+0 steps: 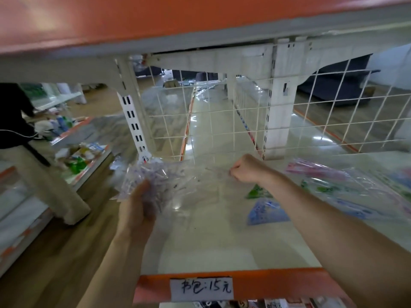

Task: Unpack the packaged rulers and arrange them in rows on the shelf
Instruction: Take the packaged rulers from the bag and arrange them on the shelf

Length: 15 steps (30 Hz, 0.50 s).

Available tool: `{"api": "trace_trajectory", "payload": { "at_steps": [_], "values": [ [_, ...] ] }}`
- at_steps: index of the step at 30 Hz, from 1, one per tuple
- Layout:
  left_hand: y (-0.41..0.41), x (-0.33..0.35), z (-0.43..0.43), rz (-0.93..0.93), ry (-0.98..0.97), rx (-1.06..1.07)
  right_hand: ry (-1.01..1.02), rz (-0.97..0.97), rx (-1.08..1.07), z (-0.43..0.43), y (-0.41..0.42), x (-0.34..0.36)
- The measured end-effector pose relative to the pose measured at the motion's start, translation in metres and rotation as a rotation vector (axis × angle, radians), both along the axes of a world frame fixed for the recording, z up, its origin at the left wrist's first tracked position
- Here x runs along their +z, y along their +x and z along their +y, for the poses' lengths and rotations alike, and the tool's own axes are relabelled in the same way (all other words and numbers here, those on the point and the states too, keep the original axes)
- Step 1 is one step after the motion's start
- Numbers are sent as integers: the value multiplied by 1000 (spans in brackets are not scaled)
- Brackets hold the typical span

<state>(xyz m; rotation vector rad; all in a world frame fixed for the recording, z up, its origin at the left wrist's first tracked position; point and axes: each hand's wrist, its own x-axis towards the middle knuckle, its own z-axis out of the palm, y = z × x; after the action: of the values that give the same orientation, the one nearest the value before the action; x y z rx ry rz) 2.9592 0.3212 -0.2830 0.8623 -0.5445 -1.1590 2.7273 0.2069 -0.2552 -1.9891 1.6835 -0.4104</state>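
While gripping the clear packet of rulers (153, 176) from below, left hand (135, 210) is hovering at the left of the white shelf (200, 245), right hand (244, 168) farther in, fist pinching the packet's stretched plastic, wire grid (222, 121) standing behind.

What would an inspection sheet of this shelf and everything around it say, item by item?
Surface: pale shelf with an orange front edge and a handwritten price label.
Job's things: clear plastic bag stretched between both hands, its purple-printed contents too blurred to read; pink pack, green pack and blue pack lie on the shelf at right.
Clutter: nothing seen.
Hands: left hand grips the bag's bunched end; right hand, fingers curled, pinches the other end.
Cables: nothing seen.
Surroundings: wire mesh back; neighbouring shelf of goods; a person at far left.
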Motion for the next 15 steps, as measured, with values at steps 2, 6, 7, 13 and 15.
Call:
{"api": "trace_trajectory", "payload": {
  "at_steps": [2,6,7,13,15],
  "values": [
    [0,-2,-1,26,45,35,-49,140,2,1,9,3],
    [3,-3,-3,43,63,63,-242,228,86,9,22,8],
    [4,-4,-4,46,72,68,-252,219,139,12,27,5],
    [6,-3,-1,-61,72,90,-393,353,229,29,49,-32],
    [3,-2,-1,-67,88,70,-421,368,207,31,49,-33]
  ]
}}
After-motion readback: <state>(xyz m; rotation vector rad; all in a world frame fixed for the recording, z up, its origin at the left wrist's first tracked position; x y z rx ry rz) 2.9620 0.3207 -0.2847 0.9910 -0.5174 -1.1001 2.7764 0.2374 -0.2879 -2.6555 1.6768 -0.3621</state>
